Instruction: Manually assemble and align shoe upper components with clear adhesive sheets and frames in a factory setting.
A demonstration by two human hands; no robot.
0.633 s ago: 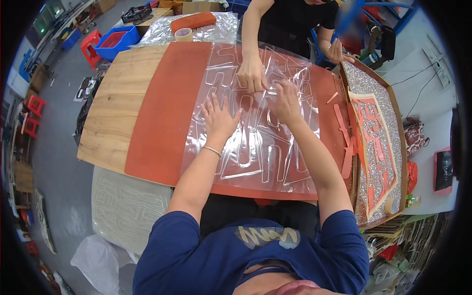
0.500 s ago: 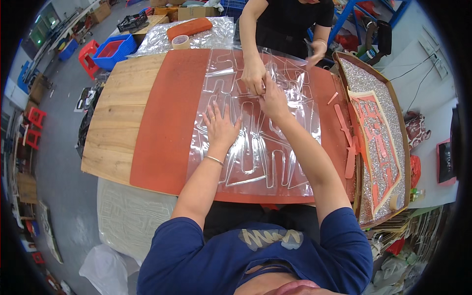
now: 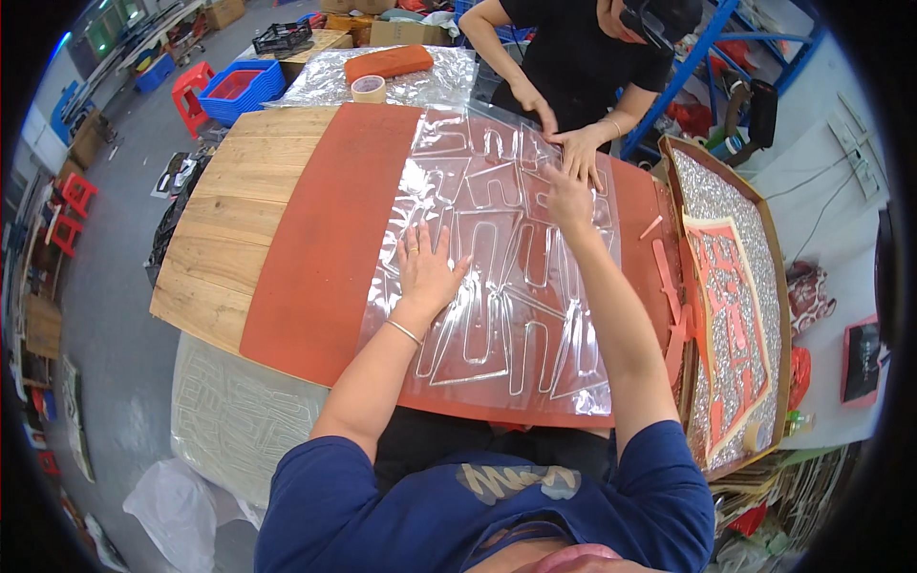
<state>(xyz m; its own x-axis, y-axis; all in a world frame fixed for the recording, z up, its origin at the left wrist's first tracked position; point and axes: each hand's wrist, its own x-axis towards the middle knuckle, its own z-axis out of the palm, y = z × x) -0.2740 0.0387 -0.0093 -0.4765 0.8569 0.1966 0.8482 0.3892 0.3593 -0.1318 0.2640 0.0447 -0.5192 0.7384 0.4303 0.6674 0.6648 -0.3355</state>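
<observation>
A clear plastic sheet [image 3: 497,244] marked with long looped and angular outlines lies over a red-brown mat [image 3: 325,220]. My left hand [image 3: 430,272] rests flat on its left part, fingers spread. Farther away and to the right, my right hand [image 3: 571,201] is closed low over the sheet; anything pinched in its fingers is hidden. Just beyond it, a co-worker's flat hand [image 3: 581,153] presses on the sheet's far right part. The co-worker's other hand [image 3: 537,103] is at the sheet's far edge, fingers pointing down.
Bare wooden boards [image 3: 239,205] form the table's left side. On the right stands a shallow tray [image 3: 712,177] of glittery lining with a patterned pink piece [image 3: 735,315]; pink strips [image 3: 669,277] lie beside it. A tape roll [image 3: 368,90] and orange bundle [image 3: 388,63] sit at the back.
My right hand has drawn slightly right and nearer, away from the co-worker's hand it was meeting. The co-worker's hands have shifted back and right, one now flat on the sheet. My left hand stays put.
</observation>
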